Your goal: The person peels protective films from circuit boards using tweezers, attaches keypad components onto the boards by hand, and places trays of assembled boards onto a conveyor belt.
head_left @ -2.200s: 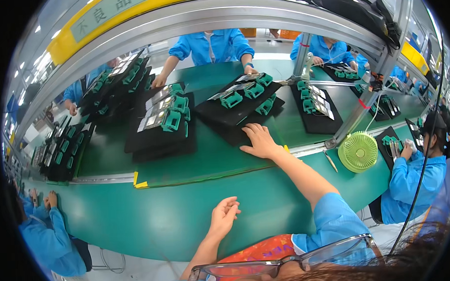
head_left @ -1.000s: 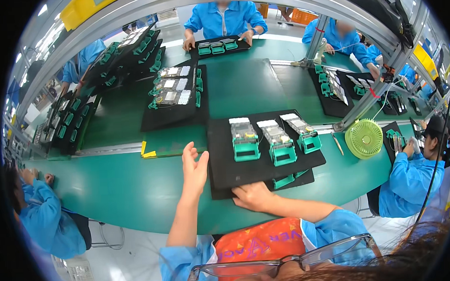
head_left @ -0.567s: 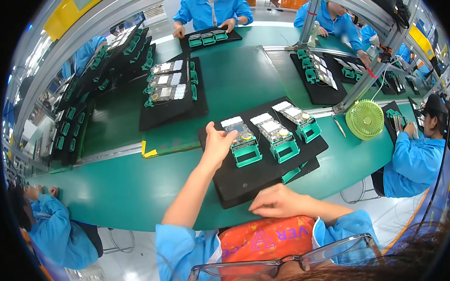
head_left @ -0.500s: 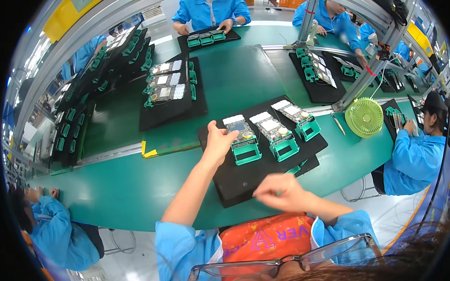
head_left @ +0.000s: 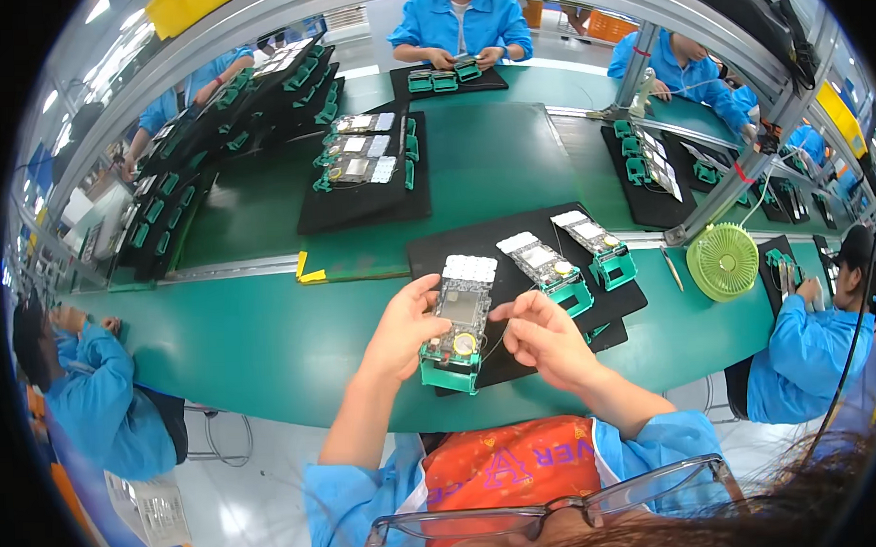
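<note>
My left hand (head_left: 401,325) grips a circuit board (head_left: 465,306) by its left edge. The board has a white padded top, a yellow ring near its lower end and a green plastic frame (head_left: 449,377) at the bottom. It is lifted and tilted over the near left part of a black mat (head_left: 437,249). At the board's right side is my right hand (head_left: 548,342), fingers curled and pinched. A thin wire (head_left: 494,351) runs from the board's lower end to those fingertips. Two similar boards in green frames, a middle one (head_left: 534,259) and a right one (head_left: 591,234), lie on the mat.
A green fan (head_left: 722,262) and a pen-like tool (head_left: 671,269) are right of the mat. Another black mat with boards (head_left: 358,204) lies farther left. A metal post (head_left: 715,182) rises at the right. Co-workers in blue sit around the green table (head_left: 237,329).
My left hand has picked up the leftmost board from the mat and brought it nearer. My right hand has moved up to the board's right side. The view has shifted slightly.
</note>
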Tool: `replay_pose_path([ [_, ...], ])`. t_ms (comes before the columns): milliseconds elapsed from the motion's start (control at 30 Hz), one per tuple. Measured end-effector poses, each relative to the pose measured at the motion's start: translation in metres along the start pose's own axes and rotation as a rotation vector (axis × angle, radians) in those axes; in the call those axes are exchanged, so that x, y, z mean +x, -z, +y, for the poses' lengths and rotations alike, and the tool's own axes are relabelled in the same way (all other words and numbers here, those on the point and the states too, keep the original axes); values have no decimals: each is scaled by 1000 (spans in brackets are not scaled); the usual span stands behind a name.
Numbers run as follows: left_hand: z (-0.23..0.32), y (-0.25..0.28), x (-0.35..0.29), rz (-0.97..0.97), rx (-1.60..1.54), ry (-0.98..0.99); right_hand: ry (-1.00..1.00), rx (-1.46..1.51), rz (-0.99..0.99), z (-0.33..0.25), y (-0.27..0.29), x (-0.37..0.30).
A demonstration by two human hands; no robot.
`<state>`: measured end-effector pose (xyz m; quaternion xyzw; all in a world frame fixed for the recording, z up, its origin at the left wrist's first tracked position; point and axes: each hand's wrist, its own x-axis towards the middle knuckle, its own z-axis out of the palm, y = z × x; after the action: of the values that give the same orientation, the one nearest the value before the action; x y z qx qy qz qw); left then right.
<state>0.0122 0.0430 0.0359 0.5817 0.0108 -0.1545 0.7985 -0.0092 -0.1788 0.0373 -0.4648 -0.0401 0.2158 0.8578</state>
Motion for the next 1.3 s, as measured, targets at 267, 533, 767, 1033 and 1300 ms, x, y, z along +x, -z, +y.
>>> replay_pose_path([
  [267, -14, -25, -28, 135, -100, -233, 246, -6, -73, -21, -1, 8],
  [533, -6, -86, -38, 259, 318, -635, 498, -397, -18, -40, 0, -24],
  [767, -7, -107, -40, 297, 523, -792, 778, -731, 58, -41, -5, -20],
  [1033, -5, -103, -34, 285, 584, -836, 825, -778, 87, -39, -10, -8],
  [1300, 0, -100, -27, 342, 629, -879, 847, -843, 48, -44, -9, 3],
])
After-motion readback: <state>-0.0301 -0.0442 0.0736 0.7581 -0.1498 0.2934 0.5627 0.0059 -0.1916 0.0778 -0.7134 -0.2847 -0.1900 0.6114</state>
